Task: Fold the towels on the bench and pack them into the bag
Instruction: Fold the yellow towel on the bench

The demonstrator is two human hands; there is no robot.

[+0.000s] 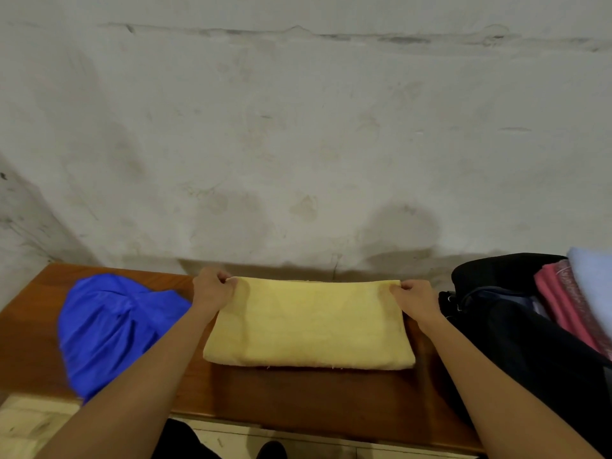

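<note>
On the wooden bench (39, 342), out at nine o'clock from the centre: a crumpled blue towel (109, 329), unfolded, bunched into a rounded heap, its near end reaching the bench's front edge. Just right of it, the left hand (212, 289), forearm crossing over the blue towel's right side. Left grip closed in a pinch on the far left corner of the yellow towel (308, 326), fingers curled over the fabric edge. Dead centre of the bench: that yellow towel, folded into a flat, wide rectangle, its thick folded edge toward six o'clock, its far edge toward twelve o'clock, close to the wall (298, 127). Far edge stretched straight between the two hands. At the towel's far right corner, the right hand (417, 298), grip likewise pinched on the cloth, knuckles up. Further on, at three o'clock: a black bag (516, 332), standing open on the bench's right end, touching or almost touching the right forearm. Inside the bag, packed on edge side by side: a pink towel (559, 303), a patterned reddish towel (576, 293) beside it, and a pale blue towel (592, 279) at the far right. Below the bench at six o'clock: pale floor tiles (29, 425) and a dark shoe tip (271, 450).
</note>
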